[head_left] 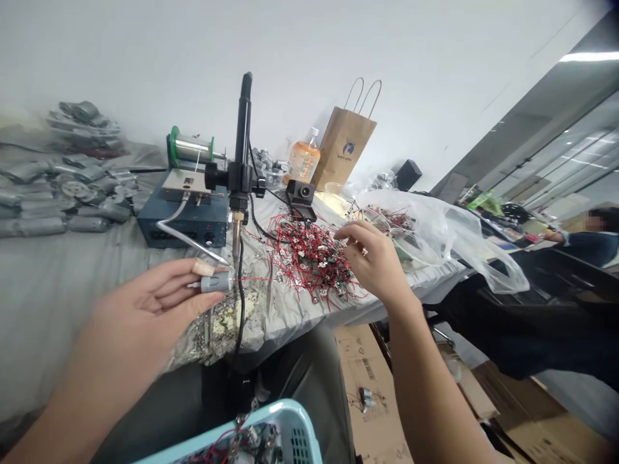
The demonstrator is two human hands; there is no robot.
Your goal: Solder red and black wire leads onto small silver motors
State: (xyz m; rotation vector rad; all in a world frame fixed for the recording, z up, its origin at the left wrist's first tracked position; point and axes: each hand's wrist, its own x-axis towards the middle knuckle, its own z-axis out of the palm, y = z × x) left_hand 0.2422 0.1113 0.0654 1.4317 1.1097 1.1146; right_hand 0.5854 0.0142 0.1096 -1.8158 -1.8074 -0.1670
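Observation:
My left hand [159,303] is closed around a small grey cylindrical motor [215,282], with a bandage on one finger. A red wire runs from the motor's end to the right. That end sits just below the tips of an upright soldering iron [236,235] and a metal solder feed tube [193,241]. My right hand [370,258] hovers at the right side of a heap of red wires with small metal terminals [314,258]. Its fingers are loosely bent and apart, and I see nothing held in them.
A blue soldering unit [181,222] carries a solder spool [191,147]. Many grey motors [82,193] lie at left. Behind stand a bottle [304,158] and a paper bag [345,148]. A plastic bag [445,232] lies right; a light-blue basket [290,412] sits below. A person [594,238] is far right.

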